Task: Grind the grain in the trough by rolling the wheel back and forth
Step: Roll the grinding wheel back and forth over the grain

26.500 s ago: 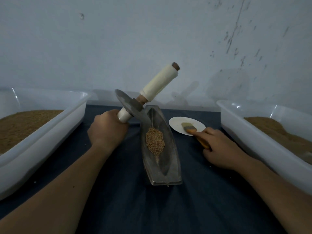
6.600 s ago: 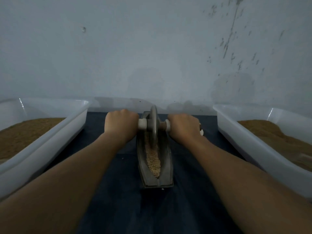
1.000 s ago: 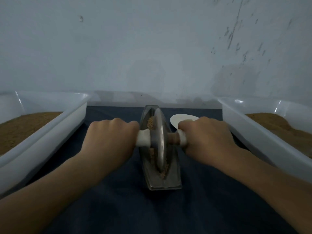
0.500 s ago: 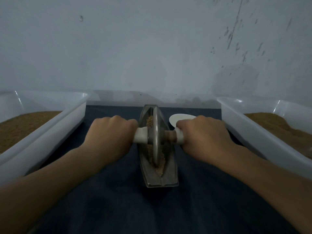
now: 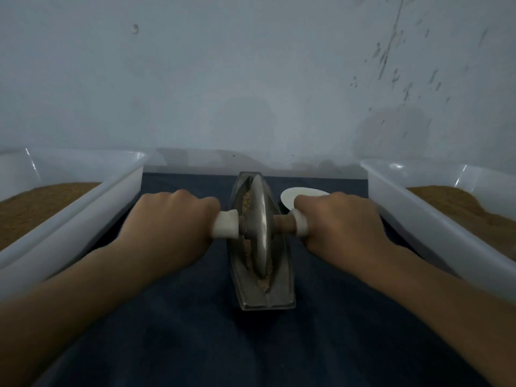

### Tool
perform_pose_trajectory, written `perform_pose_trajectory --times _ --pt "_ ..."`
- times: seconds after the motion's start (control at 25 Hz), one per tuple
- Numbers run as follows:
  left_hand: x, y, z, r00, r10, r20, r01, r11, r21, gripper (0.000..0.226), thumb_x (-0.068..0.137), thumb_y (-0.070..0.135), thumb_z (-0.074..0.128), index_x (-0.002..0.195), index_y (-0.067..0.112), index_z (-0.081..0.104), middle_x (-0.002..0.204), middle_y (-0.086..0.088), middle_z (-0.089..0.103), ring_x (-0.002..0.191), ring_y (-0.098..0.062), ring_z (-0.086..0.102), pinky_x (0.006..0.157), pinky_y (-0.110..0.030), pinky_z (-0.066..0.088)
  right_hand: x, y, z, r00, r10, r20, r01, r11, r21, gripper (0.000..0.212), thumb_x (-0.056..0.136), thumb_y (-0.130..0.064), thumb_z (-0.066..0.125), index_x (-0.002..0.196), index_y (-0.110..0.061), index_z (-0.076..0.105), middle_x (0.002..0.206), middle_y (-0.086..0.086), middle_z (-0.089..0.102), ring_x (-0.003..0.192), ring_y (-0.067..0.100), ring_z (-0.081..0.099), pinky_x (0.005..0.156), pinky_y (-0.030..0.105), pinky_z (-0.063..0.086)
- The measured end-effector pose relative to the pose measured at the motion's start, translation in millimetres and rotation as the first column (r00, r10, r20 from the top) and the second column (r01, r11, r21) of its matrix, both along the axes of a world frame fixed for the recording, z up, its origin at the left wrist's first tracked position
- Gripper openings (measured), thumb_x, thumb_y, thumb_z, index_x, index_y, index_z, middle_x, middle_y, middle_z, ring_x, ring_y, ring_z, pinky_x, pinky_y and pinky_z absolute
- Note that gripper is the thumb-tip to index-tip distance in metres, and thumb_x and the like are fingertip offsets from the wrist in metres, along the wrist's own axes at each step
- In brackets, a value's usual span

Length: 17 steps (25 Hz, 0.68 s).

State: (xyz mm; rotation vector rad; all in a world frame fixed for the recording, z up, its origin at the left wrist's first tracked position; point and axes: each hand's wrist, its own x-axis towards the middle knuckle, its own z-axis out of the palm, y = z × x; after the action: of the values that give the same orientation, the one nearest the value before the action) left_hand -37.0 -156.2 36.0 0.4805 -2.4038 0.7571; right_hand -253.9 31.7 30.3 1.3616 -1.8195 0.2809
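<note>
Nearest, two bare forearms, both cut off by the bottom edge, stretched over one dark blue cloth (image 5: 195, 331) spread across the tabletop. Just ahead, two hands, knuckles up. Left hand (image 5: 170, 227) clenched round the white-wrapped end of the axle (image 5: 226, 229); right hand (image 5: 340, 227) clenched round the other end. Fingertips of both tucked under, out of sight.

Between the fists, one metal wheel (image 5: 259, 227), upright on its rim, seated in the groove of one boat-shaped metal trough (image 5: 265, 300), at about mid-length. Trough flat on the cloth, dead centre, pointing away from the viewer. Grain (image 5: 264, 283) in the groove, a thin tan line in front of the wheel and more beyond it; hard to tell how fine in this dim light.

Behind the right knuckles, one small white dish (image 5: 293, 195), mostly hidden. To either side, two white plastic tubs, left tub (image 5: 83, 216) and right tub (image 5: 418, 216), each with a brown granular heap inside, each cut off by the frame edge.

Farthest back, one pale grey wall (image 5: 251, 79), scuffed, speckled with dark marks at upper right.
</note>
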Motion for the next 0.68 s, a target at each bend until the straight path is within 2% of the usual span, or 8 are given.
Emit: perform_pose_trajectory --times 0.12,0.2,0.28,0.4,0.44,0.52,0.6,0.68 --pt "-14 -2 -2 0.99 0.133 0.052 -0.137 0.988 0.077 0.031 0.068 0.036 0.066 0.068 0.03 0.036 0.055 0.01 0.023 0.042 -0.015 0.021 0.045 -0.021 0.014 -2 -17 -2 0.992 -0.121 0.044 0.117 0.991 0.071 0.01 0.074 -0.035 0.053 0.071 -0.029 0.045 0.056 -0.012 0.029 0.049 0.016 0.033 0.048 0.021 0.007" --pt "-43 -4 10 0.96 0.254 0.117 -0.272 0.946 0.176 0.008 0.084 0.033 0.063 0.083 0.027 0.058 0.07 0.004 0.05 0.056 -0.019 0.046 0.051 -0.03 0.033 -2 -44 13 0.954 -0.239 0.181 0.2 0.956 0.214 0.008 0.085 -0.034 0.063 0.087 -0.03 0.057 0.076 -0.007 0.059 0.068 0.023 0.057 0.05 0.026 0.022" --pt "-61 -8 23 0.947 0.276 0.163 -0.312 0.91 0.273 0.011 0.092 0.029 0.056 0.1 0.027 0.064 0.091 0.0 0.062 0.078 -0.024 0.061 0.061 -0.034 0.041 -8 -59 22 0.908 -0.303 0.29 0.208 0.926 0.315 0.01 0.089 -0.03 0.065 0.097 -0.026 0.062 0.093 0.0 0.067 0.085 0.025 0.063 0.059 0.03 0.035" --pt "-38 -1 16 0.975 0.199 0.094 -0.212 0.964 0.16 0.009 0.084 0.031 0.063 0.083 0.027 0.055 0.071 0.004 0.049 0.057 -0.02 0.047 0.052 -0.031 0.032 -6 -34 15 0.948 -0.222 0.228 0.158 0.951 0.266 0.007 0.082 -0.031 0.064 0.083 -0.031 0.057 0.072 -0.009 0.053 0.062 0.014 0.052 0.051 0.026 0.031" --pt "-24 4 6 0.989 0.142 0.047 -0.146 0.986 0.08 0.025 0.075 0.031 0.069 0.074 0.028 0.044 0.061 0.006 0.039 0.048 -0.018 0.034 0.046 -0.027 0.023 -3 -19 6 0.981 -0.15 0.123 0.13 0.979 0.159 0.012 0.075 -0.033 0.062 0.074 -0.031 0.051 0.061 -0.012 0.037 0.051 0.005 0.034 0.046 0.022 0.02" --pt "-3 8 -2 0.999 0.025 -0.032 -0.025 1.0 0.003 0.047 0.058 0.028 0.074 0.069 0.03 0.028 0.051 0.008 0.031 0.042 -0.017 0.021 0.048 -0.02 0.009 2 1 -1 0.998 -0.055 -0.016 0.055 0.998 -0.023 0.021 0.061 -0.038 0.058 0.064 -0.032 0.038 0.057 -0.016 0.01 0.051 -0.002 0.004 0.049 0.017 0.001" --pt "-9 -2 -5 0.997 0.073 -0.008 -0.072 0.994 0.079 0.045 0.061 0.028 0.074 0.067 0.03 0.029 0.051 0.009 0.027 0.042 -0.016 0.021 0.048 -0.02 0.011 -1 -8 4 0.996 -0.076 -0.043 0.076 0.997 0.02 0.026 0.056 -0.036 0.065 0.063 -0.033 0.041 0.056 -0.015 0.009 0.049 0.0 0.004 0.049 0.017 0.002" --pt "-32 -5 -3 0.978 0.207 0.018 -0.207 0.966 0.155 0.026 0.077 0.03 0.069 0.072 0.027 0.043 0.059 0.007 0.035 0.049 -0.019 0.035 0.047 -0.027 0.025 -4 -38 10 0.98 -0.195 0.044 0.186 0.969 0.163 0.017 0.071 -0.031 0.073 0.077 -0.031 0.056 0.058 -0.011 0.037 0.047 0.011 0.032 0.046 0.021 0.021"
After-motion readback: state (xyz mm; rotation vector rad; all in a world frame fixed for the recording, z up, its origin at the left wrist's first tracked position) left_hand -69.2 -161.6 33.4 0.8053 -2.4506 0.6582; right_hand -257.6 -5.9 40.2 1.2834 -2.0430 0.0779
